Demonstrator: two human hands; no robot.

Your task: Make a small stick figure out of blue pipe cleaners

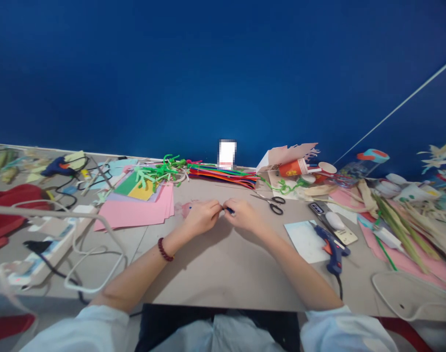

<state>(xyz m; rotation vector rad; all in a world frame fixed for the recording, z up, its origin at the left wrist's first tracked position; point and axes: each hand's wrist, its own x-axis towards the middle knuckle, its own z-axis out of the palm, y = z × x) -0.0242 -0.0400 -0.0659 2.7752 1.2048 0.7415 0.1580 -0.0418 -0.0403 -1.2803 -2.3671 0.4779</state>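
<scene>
Blue sliver (229, 210), too small to identify, sits pinched between our right hand (245, 216) and left hand (203, 217), both grips clenched on it over the tabletop (223, 274), just left of the scissors (269, 203). Further left of the scissors lie pink card sheets (135, 212); beyond the scissors, a pipe-cleaner bundle (223, 176); rightward, a blue glue gun (333, 249).

Held piece (229, 210): blue
Paper stack (135, 215): pink, green, yellow
Glue gun (332, 249): blue, orange
Bracelet (164, 250): dark red beads
Wall (171, 73): deep blue
</scene>
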